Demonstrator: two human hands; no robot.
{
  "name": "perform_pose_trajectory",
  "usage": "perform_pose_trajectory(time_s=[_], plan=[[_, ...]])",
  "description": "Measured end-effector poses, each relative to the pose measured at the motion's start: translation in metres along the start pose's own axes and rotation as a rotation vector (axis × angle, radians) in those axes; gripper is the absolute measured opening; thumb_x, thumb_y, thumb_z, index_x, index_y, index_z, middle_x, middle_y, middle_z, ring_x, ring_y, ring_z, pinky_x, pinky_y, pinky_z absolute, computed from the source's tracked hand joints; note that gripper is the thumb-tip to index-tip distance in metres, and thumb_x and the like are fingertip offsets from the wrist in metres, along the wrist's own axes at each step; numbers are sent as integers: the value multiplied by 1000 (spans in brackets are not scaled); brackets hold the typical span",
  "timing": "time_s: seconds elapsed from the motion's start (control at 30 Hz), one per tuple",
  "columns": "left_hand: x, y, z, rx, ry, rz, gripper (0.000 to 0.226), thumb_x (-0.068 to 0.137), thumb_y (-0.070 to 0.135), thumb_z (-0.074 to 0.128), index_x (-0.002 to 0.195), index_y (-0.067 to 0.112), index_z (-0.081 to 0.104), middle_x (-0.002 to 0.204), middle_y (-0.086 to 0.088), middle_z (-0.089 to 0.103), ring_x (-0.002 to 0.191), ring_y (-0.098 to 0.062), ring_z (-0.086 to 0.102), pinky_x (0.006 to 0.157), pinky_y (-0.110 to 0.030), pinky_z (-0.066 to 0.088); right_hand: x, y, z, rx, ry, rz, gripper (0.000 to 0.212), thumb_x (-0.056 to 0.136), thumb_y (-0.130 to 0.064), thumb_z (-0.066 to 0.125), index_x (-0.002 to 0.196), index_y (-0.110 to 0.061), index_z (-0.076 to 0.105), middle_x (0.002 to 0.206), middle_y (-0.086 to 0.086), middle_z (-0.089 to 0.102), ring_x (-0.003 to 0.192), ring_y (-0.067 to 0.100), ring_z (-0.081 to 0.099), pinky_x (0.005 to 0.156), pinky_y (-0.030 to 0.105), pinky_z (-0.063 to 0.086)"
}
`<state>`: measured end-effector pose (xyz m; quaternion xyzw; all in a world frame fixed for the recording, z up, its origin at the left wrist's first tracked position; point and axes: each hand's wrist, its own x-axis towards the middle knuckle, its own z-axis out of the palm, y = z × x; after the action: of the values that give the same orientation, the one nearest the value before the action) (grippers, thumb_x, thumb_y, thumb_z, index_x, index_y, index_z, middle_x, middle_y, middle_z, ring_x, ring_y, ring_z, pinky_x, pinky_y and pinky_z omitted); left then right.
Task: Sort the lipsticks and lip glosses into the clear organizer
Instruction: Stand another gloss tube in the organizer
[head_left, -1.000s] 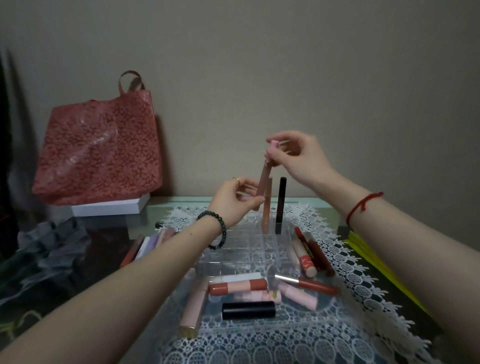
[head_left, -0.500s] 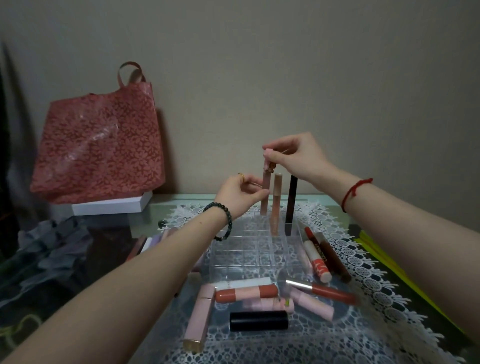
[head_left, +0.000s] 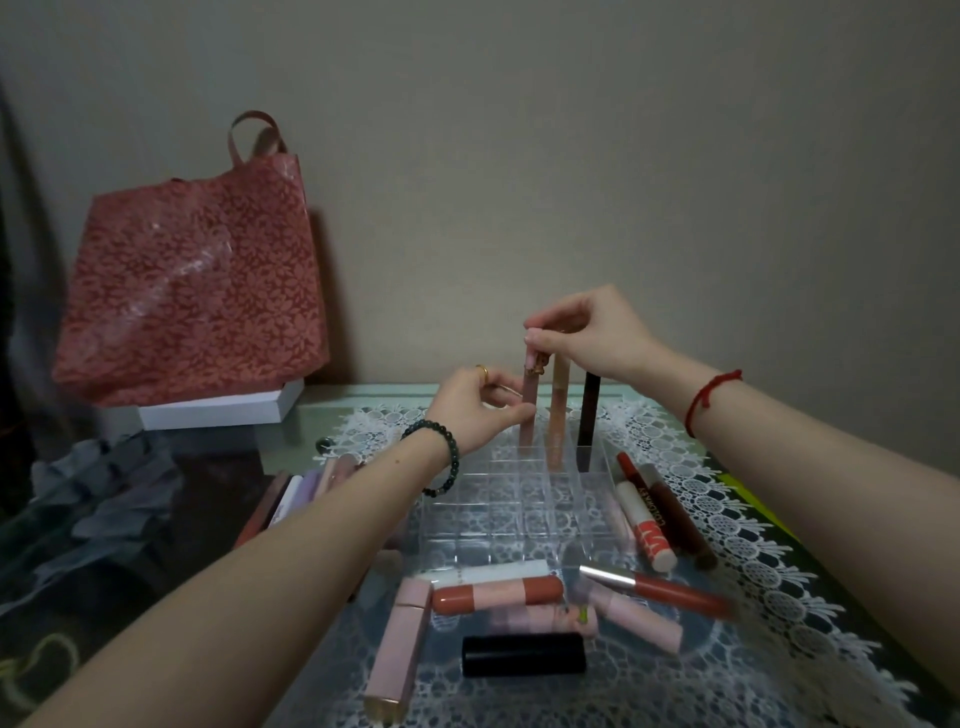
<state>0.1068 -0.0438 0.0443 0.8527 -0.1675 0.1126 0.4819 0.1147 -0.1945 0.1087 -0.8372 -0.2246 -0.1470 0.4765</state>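
Here, a slim mauve lip gloss is standing upright in the back row of the clear organizer, in the leftmost of the three filled slots. The right hand is pinching its cap from above with fingertips clenched on it, while the left hand is gripping the tube's middle between thumb and forefinger, so both grips are grasping the same gloss. Just beside it to the right a peach gloss is standing in the next slot, and a black-capped dark tube is standing in the slot after that. The other compartments of the organizer are showing only the lace beneath them.

The organizer is sitting on a white lace mat that is covering the bench. In front of it, loose items are lying flat: a black lipstick, a pink square tube, a terracotta-ended pink stick, a white tube behind that, and a red gloss with a silver cap. To the organizer's right, a coral-and-white tube and a dark brown tube are lying side by side. More tubes are lying to the left, partly hidden by the left forearm.

A beaded bracelet is circling the left wrist, a red string the right. At the back left a red patterned bag is leaning on the wall above a white box.
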Motion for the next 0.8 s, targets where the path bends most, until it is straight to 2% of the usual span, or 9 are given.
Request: perform_pose_trajectory(time_s=[0.13, 0.23, 0.4, 0.5, 0.57, 0.67, 0.73, 0.8], plan=[[-1, -5, 4, 33, -9, -8, 15, 72, 28, 72, 78, 29, 59, 75, 11, 68, 79, -2, 62, 72, -18, 42, 0, 6, 3, -28, -1, 19, 5, 75, -13, 71, 78, -15, 67, 46, -15, 63, 47, -9, 56, 48, 2, 38], [-3, -7, 6, 36, -9, -3, 14, 72, 28, 73, 77, 30, 59, 73, 12, 67, 78, 0, 62, 69, -12, 40, 0, 9, 4, -17, -11, 32, 5, 76, -14, 71, 78, -15, 66, 45, -15, 63, 44, -10, 54, 46, 1, 36], [-4, -9, 7, 34, -2, -14, 16, 71, 28, 73, 77, 30, 58, 76, 8, 69, 77, -3, 64, 65, -13, 42, 2, 14, 6, -65, 0, 34, 7, 74, -17, 73, 78, -19, 68, 53, -14, 64, 52, -5, 56, 56, 9, 43], [-5, -10, 7, 30, 3, -12, 18, 71, 28, 73, 76, 33, 56, 77, 9, 68, 78, -3, 63, 66, -13, 43, 3, 12, 6, -85, -8, 26, 15, 73, -17, 73, 87, -12, 70, 64, -9, 64, 60, -1, 55, 63, 14, 44], [-5, -10, 7, 27, -6, -16, 19, 72, 28, 73, 77, 33, 56, 78, 10, 68, 78, -3, 63, 65, -13, 43, 3, 11, 6, -95, -16, 26, 17, 74, -17, 73, 90, -12, 70, 66, -8, 64, 59, -3, 53, 63, 12, 43], [-5, -9, 5, 14, -13, -31, 17, 73, 29, 71, 80, 32, 56, 76, 10, 69, 78, -4, 64, 64, -13, 43, 2, 8, 5, -81, -40, 33, 18, 75, -18, 73, 91, -13, 68, 64, -8, 63, 51, -10, 53, 54, 2, 40], [-5, -7, 4, 15, -14, -29, 16, 74, 28, 70, 82, 31, 57, 76, 11, 69, 79, -5, 65, 67, -15, 45, 0, 6, 4, -67, -42, 38, 20, 75, -20, 72, 93, -13, 67, 66, -5, 65, 61, -7, 56, 56, 1, 40], [-6, -6, 2, 8, -14, -27, 16, 75, 27, 70, 85, 29, 58, 77, 10, 69, 80, -6, 65, 70, -16, 46, -2, 4, 1, -67, -29, 36, 20, 76, -22, 71, 94, -14, 66, 75, -1, 68, 76, 3, 59, 65, 7, 42]])
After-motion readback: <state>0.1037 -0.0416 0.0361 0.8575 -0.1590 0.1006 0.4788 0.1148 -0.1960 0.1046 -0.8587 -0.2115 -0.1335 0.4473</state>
